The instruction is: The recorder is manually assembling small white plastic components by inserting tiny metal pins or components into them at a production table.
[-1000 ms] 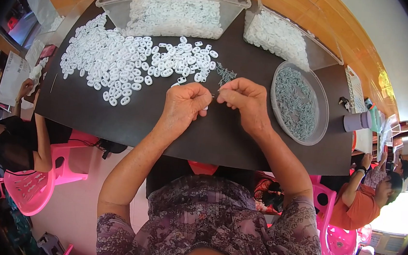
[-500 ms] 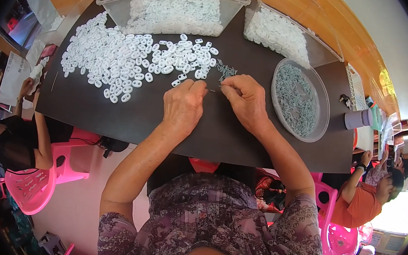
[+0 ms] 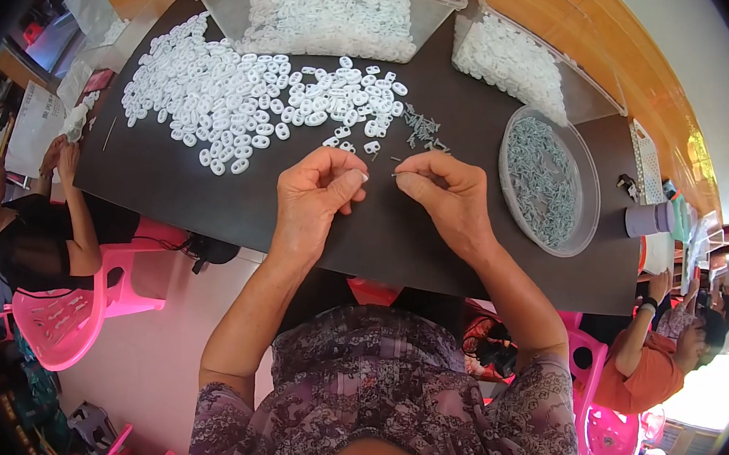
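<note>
My left hand (image 3: pixel 315 197) is closed above the near part of the dark table, thumb against fingers. A small white plastic piece (image 3: pixel 365 176) peeks out at its fingertips, mostly covered. Facing it, my right hand (image 3: pixel 452 196) pinches a small grey screw (image 3: pixel 397 174) between thumb and forefinger. A narrow gap separates the two hands. Just beyond them lies a small heap of grey screws (image 3: pixel 422 129), with a few strays. Left of that, many oval white pieces with two holes (image 3: pixel 212 88) are spread out.
Clear bins of white pieces, a large one (image 3: pixel 330 27) and another (image 3: pixel 513 67), stand along the far edge. A round tub (image 3: pixel 591 217) of screws sits right, near a lilac cup (image 3: pixel 649 219). Other people sit at both sides by pink chairs (image 3: pixel 57 318).
My left hand has rolled over, so its thumb and curled fingers show, with the white piece at the tips. The right hand keeps its pinch. The whole view has shifted slightly.
</note>
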The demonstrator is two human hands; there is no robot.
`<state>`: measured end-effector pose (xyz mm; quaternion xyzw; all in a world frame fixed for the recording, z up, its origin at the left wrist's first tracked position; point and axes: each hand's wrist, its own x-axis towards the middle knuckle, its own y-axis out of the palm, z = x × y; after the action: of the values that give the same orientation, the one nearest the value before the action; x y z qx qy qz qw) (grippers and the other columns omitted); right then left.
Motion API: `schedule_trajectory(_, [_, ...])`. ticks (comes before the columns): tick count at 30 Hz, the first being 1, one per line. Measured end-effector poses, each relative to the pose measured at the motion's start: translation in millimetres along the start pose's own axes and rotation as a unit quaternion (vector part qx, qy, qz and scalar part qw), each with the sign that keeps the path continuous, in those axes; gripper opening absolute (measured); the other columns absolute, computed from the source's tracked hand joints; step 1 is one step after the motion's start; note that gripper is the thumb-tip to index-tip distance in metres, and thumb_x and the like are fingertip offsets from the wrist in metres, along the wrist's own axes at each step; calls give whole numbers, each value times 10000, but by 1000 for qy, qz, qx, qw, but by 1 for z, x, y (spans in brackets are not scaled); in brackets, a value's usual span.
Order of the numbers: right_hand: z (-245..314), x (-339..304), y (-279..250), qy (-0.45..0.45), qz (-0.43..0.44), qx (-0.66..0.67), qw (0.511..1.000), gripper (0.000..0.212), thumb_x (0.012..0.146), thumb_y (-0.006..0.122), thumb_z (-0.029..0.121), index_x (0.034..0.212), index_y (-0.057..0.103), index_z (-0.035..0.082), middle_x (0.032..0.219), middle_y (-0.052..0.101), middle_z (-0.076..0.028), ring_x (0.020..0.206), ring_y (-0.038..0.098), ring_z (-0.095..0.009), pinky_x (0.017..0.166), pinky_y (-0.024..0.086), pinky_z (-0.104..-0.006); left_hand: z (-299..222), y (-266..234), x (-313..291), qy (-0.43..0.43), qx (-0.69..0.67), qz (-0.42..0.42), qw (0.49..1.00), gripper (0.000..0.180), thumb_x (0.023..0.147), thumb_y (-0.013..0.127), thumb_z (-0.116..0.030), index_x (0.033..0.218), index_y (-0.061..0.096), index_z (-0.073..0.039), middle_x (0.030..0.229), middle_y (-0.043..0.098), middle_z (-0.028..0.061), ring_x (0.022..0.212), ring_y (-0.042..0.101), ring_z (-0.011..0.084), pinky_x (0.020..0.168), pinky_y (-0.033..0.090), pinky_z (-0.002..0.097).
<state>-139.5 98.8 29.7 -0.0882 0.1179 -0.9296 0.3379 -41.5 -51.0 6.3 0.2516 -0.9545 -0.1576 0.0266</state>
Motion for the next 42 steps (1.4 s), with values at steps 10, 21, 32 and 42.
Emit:
schedule_trajectory(10, [21, -17, 34, 16, -38, 211, 977, 85, 833, 628, 29, 910, 645, -2, 819, 664, -36, 731, 574, -56, 653, 443, -190, 5, 8, -14, -28, -151, -36, 987, 115, 826, 630, 11, 934, 624, 49, 740, 629, 75, 628, 590, 109, 502, 447, 211])
schedule_trajectory(21, [23, -12, 20, 14, -17, 175, 984, 69, 830, 616, -3, 890, 640, -29, 832, 658, -54, 768, 579, -72, 692, 468, -216, -1, 1, -19, -80, -143, -6, 986, 103, 858, 602, -15, 927, 602, 61, 824, 649, 141, 666, 640, 170, 530, 511, 233])
schedule_trajectory(32, [10, -17, 27, -141, -50, -67, 986, 60, 780, 633, 3, 831, 639, 33, 693, 548, -22, 628, 498, -106, 545, 399, -251, 3, 1, -27, -38, -151, -18, 988, 86, 855, 610, -22, 916, 597, 36, 807, 629, 96, 657, 605, 151, 571, 492, 256])
schedule_trajectory(42, [12, -22, 31, -91, -17, -35, 995, 72, 810, 632, -13, 879, 643, 4, 808, 590, -21, 730, 538, -64, 637, 421, -212, 1, 7, -32, -8, -145, -13, 989, 103, 873, 589, -32, 936, 585, 49, 802, 629, 99, 671, 612, 146, 550, 493, 240])
